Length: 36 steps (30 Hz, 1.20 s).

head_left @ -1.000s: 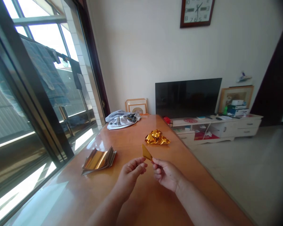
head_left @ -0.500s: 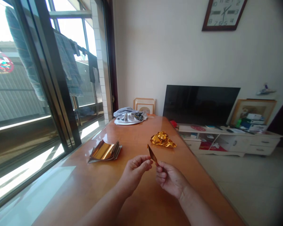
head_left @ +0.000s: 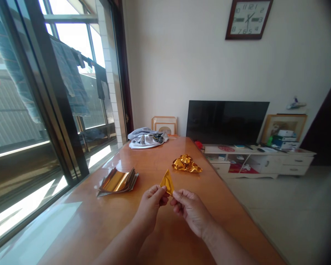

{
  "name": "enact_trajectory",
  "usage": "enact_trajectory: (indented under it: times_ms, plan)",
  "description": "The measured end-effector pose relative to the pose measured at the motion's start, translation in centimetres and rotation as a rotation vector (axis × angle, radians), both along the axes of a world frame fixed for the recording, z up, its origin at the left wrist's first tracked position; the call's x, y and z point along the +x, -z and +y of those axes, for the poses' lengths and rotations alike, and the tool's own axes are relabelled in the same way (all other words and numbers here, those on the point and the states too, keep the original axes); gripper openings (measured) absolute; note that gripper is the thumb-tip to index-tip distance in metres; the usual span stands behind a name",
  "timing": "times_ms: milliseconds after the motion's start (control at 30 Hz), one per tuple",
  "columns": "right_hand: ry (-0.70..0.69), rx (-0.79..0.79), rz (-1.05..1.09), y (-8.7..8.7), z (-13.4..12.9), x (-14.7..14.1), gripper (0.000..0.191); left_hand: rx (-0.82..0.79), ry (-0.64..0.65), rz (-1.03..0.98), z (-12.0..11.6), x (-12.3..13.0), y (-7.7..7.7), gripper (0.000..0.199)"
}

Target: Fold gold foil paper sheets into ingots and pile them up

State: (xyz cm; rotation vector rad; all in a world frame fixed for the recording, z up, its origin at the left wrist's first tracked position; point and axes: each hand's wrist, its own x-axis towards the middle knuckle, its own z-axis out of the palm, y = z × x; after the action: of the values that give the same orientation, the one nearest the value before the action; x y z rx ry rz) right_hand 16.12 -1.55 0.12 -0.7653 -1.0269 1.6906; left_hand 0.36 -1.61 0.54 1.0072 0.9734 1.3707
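Note:
A piece of gold foil paper [head_left: 167,182], folded to a pointed triangle, is held up over the table between my two hands. My left hand [head_left: 151,202] pinches its lower left edge with thumb and fingers. At its lower right corner, my right hand [head_left: 191,209] grips it the same way. To the left lies a stack of gold foil sheets [head_left: 116,181], slightly curled at the edges. Beyond my hands, to the right, sits a small heap of folded gold foil pieces [head_left: 186,163].
The brown wooden table [head_left: 121,228] stretches away from me. Grey cloth [head_left: 147,138] is bundled at its far end, before picture frames [head_left: 165,125]. A television [head_left: 226,123] stands on a white cabinet [head_left: 281,165] at right; a glass sliding door [head_left: 57,103] is at left.
The foil has turned from nearly edge-on to show its flat triangular face. My left hand now pinches its left edge, and the whole view has shifted slightly right.

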Motion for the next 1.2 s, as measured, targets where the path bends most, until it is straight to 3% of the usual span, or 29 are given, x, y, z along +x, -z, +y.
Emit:
enact_trajectory:
  times_ms: [100, 200, 300, 433, 667, 833, 1000, 1200]
  plan:
    - [-0.031, -0.010, -0.053, -0.2, 0.0, 0.2, 0.046, -0.041, -0.001, -0.091, 0.3, -0.3, 0.1, 0.028]
    - [0.032, 0.008, -0.096, -0.1, 0.4, 0.8, 0.051, -0.165, 0.039, -0.210, 0.5, -0.5, 0.0, 0.021]
    - [0.145, 0.062, -0.133, 0.0, 1.1, 1.6, 0.044, -0.308, 0.144, -0.310, 0.4, -0.6, -0.4, 0.013]
    - [0.238, 0.123, -0.198, -0.4, 1.6, 2.3, 0.043, -0.377, 0.282, -0.352, 0.0, -0.6, -1.0, 0.009]
    - [0.225, 0.268, -0.256, -1.5, 1.2, 2.6, 0.054, -0.395, 0.359, -0.314, -0.1, -0.6, -1.1, 0.017]
    - [0.124, 0.285, -0.248, -1.5, 0.9, 2.6, 0.042, -0.418, 0.423, -0.305, -0.3, -0.6, -1.1, 0.016]
    - [0.076, 0.185, -0.097, -1.3, 1.0, 2.5, 0.030, -0.386, 0.443, -0.250, 0.0, -0.8, -0.9, 0.026]
    - [0.115, 0.021, -0.016, -0.9, 1.6, 2.8, 0.031, -0.223, 0.287, -0.085, -0.2, -0.1, -0.9, 0.041]
